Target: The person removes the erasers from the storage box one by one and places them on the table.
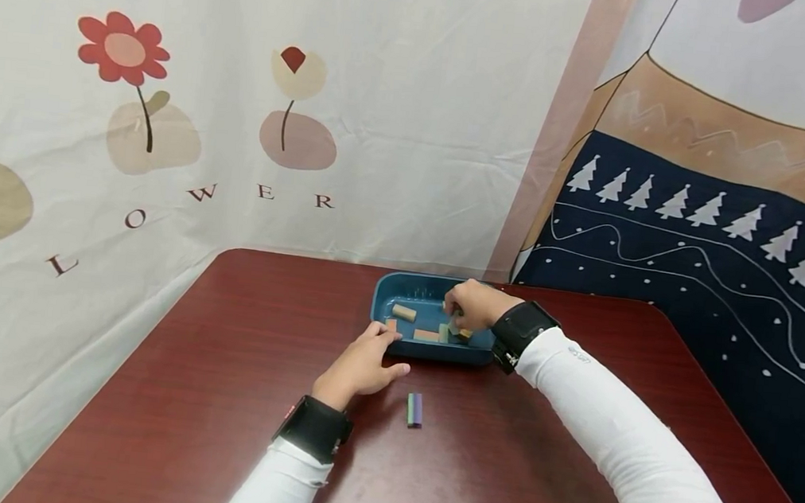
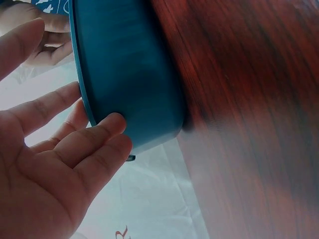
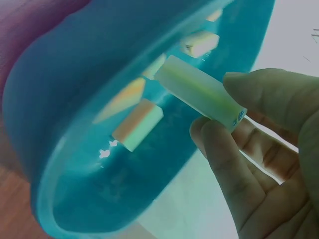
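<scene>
A blue tray point(image 1: 385, 286) stands at the far middle of the dark red table point(image 1: 217, 395). My left hand point(image 1: 364, 364) rests with straight fingers point(image 2: 99, 132) against the tray's outer wall point(image 2: 129, 69) at its near left corner. My right hand point(image 1: 471, 304) is over the right side of the tray. It pinches a pale green block point(image 3: 199, 92) between thumb and fingers above the tray's inside point(image 3: 99, 199). In the tray lie a wooden cylinder point(image 1: 404, 312), an orange block point(image 1: 427, 335) and a few other small blocks.
A purple and green block point(image 1: 415, 409) lies alone on the table in front of the tray, between my arms. Printed cloth hangs behind the table and on both sides. The table's corners are rounded.
</scene>
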Tool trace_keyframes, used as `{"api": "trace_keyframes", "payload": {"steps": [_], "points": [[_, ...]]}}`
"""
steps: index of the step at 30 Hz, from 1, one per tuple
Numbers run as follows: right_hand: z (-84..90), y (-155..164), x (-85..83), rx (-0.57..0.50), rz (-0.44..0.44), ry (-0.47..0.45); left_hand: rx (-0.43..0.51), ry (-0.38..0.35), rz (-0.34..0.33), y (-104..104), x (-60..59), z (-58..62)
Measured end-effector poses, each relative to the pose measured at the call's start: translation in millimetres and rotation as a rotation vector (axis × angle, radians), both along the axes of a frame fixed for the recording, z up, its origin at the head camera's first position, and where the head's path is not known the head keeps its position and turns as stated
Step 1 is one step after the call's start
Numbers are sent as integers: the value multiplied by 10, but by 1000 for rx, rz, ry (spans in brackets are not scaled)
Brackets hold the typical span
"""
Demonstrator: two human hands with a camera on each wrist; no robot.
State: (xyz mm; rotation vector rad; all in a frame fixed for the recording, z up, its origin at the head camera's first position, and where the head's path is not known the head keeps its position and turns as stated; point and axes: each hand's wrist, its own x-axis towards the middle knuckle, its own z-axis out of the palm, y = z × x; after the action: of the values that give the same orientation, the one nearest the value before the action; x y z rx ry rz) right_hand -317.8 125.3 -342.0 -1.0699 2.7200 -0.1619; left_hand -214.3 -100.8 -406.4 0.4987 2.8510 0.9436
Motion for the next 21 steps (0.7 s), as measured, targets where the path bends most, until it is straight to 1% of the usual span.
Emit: {"api": "trace_keyframes", "payload": {"steps": [4,10,16,21], "points": [[84,32,29,-31,-2,-2,7,-7,7,5,1,-5],[181,94,86,-60,20,38,8,-5,5,-1,5,-8],[267,123,217,-104,54,44,4,-5,8,-3,10,-13],[304,145,334,-151,85,46,4,0,10,10,-2,-2]]}}
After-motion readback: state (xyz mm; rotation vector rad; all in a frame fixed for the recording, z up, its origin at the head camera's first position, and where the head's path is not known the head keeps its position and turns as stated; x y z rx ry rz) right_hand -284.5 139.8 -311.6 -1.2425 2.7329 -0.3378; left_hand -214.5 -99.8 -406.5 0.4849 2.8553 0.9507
